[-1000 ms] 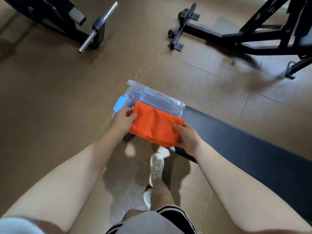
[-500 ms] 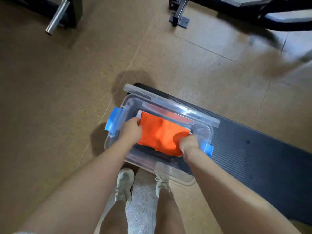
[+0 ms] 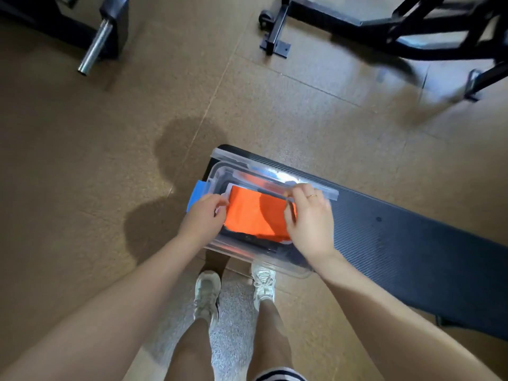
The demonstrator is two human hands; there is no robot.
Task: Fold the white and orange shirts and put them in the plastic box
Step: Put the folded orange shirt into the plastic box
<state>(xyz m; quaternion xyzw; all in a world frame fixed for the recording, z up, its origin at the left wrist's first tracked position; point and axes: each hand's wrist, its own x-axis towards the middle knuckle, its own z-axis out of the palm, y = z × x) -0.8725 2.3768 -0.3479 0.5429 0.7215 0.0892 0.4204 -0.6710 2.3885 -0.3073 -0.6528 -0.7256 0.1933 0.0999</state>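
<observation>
The folded orange shirt [image 3: 253, 213] lies flat inside the clear plastic box [image 3: 247, 253], which stands on the left end of a black padded bench [image 3: 412, 257]. A thin white edge [image 3: 229, 189] shows under the shirt's far left corner; it looks like the white shirt, mostly hidden. My left hand [image 3: 203, 221] is at the box's left wall, fingertips at the shirt's left edge. My right hand [image 3: 310, 221] hovers over the shirt's right side with loose fingers, hiding that part. Neither hand grips anything.
A blue latch [image 3: 196, 196] sticks out at the box's left end. My feet in white shoes [image 3: 207, 295] stand just in front of the box. Black gym frames [image 3: 357, 26] and a steel bar [image 3: 94, 48] stand on the brown floor farther back.
The orange shirt went from held above the box down into it. Both hands have since loosened off it, and the right hand has risen above the shirt.
</observation>
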